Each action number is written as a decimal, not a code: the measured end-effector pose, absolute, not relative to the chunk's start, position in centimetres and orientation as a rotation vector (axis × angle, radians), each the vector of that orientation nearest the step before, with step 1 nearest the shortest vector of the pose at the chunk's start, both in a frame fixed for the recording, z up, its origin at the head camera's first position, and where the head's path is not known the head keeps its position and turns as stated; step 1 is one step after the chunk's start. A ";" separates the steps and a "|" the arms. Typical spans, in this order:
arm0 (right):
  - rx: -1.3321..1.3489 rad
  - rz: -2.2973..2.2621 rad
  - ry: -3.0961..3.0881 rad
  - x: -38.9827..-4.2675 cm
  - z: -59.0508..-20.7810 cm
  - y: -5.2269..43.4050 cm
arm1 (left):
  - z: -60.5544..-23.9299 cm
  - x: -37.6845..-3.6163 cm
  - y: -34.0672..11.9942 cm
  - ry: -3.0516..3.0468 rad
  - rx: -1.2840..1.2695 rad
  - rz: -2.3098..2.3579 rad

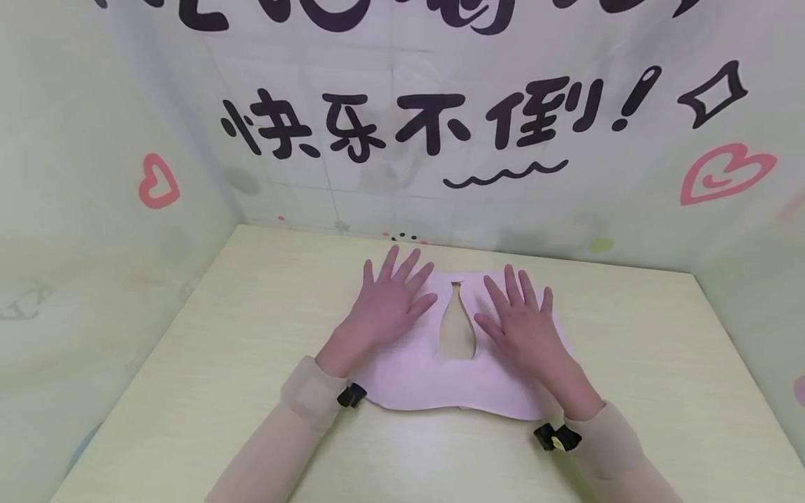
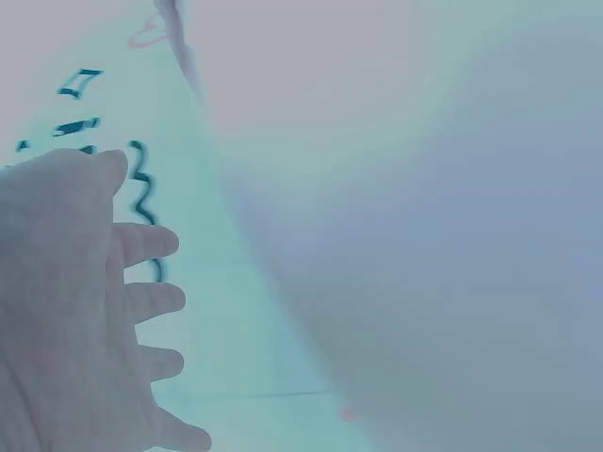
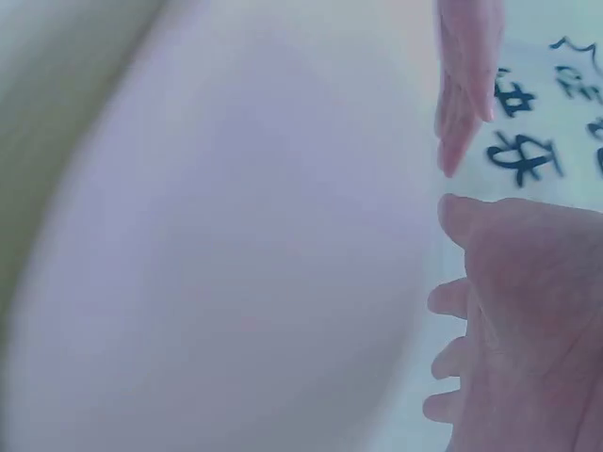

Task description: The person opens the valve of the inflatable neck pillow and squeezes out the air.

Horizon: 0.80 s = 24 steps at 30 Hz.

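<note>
A pink cloth [image 1: 434, 381] lies flat on the pale wooden table [image 1: 220, 363], with a teardrop-shaped opening [image 1: 457, 330] in its middle showing the table through it. My left hand [image 1: 390, 300] rests palm down on the cloth's left part, fingers spread and straight. My right hand [image 1: 518, 321] lies palm down on the cloth to the right of the opening, fingers also spread. In the left wrist view the left hand [image 2: 85, 311] is seen from close, fingers straight. The right wrist view shows the right hand [image 3: 513, 320] above blurred pink cloth [image 3: 245, 245], with the left hand's fingers [image 3: 466, 75] beyond.
A printed backdrop [image 1: 440, 119] with black characters and pink hearts stands right behind the table. Pale fabric walls [image 1: 94, 230] close in the left and right sides. Bare tabletop lies all around the cloth.
</note>
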State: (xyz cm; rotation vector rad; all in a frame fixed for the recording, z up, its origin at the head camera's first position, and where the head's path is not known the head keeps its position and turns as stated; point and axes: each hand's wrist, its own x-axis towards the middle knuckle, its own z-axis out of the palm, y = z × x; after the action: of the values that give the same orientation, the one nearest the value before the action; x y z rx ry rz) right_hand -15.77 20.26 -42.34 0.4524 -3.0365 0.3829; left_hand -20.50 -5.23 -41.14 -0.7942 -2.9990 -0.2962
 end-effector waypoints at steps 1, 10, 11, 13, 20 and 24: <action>0.457 0.372 -3.024 -15.7 -42.1 20.2 | -40.7 -20.3 -5.3 -2.980 -0.799 -0.299; 0.500 0.272 -2.977 -14.5 -41.0 19.4 | -39.6 -18.1 -5.3 -2.966 -0.908 -0.234; 0.498 0.263 -2.982 -14.5 -41.2 19.3 | -39.8 -18.0 -5.3 -2.975 -0.915 -0.223; 0.490 0.247 -3.002 -14.5 -41.7 19.2 | -40.3 -17.9 -5.3 -3.008 -0.926 -0.206; 0.455 0.272 -3.043 -14.7 -43.8 19.3 | -42.3 -17.7 -5.0 -3.035 -0.946 -0.197; 0.499 0.311 -3.036 -15.0 -44.9 19.6 | -43.1 -17.8 -4.7 -3.047 -0.927 -0.186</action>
State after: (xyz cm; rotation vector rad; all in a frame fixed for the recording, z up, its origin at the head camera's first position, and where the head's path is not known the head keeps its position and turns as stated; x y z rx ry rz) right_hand -15.03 19.63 -44.86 0.4992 -3.0355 0.3109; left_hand -17.82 -4.72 -43.06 -0.9269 -3.0470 -0.1861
